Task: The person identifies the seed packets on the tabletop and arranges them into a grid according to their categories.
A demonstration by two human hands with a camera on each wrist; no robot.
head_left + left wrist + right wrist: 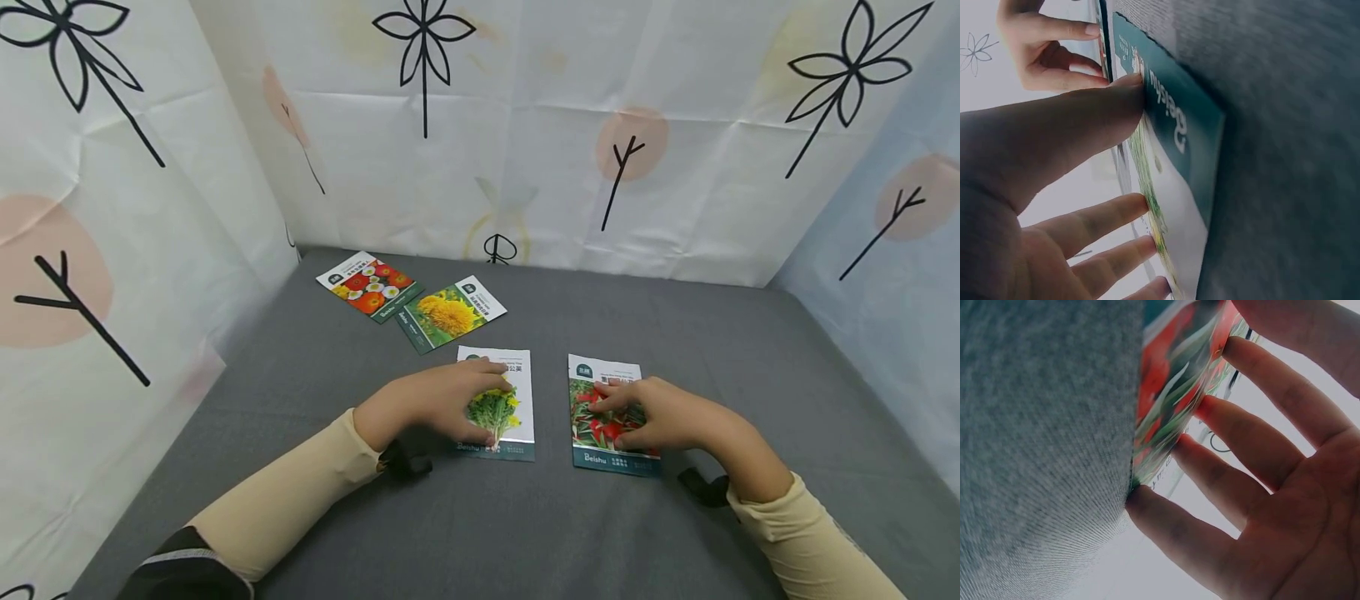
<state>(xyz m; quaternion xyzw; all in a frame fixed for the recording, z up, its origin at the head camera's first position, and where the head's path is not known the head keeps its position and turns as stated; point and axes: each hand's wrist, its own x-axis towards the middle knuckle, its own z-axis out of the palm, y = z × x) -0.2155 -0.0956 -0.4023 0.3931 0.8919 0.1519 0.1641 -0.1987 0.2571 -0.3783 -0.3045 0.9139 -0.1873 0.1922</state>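
Note:
Two seed packets lie flat before me on the grey cloth. My left hand rests its fingertips and thumb on the packet with a leafy green plant and yellow flowers; the left wrist view shows the thumb against its green Beishu band. To the right, my right hand touches the packet with red flowers. Its fingers are spread and fairly straight on the printed face, one at the packet's edge in the right wrist view. Both hands partly cover their packets.
Farther back on the left lie a packet with red and white flowers and a packet with a yellow bloom, corners close together. A grey cloth covers the table. Patterned white fabric hangs at the back and both sides.

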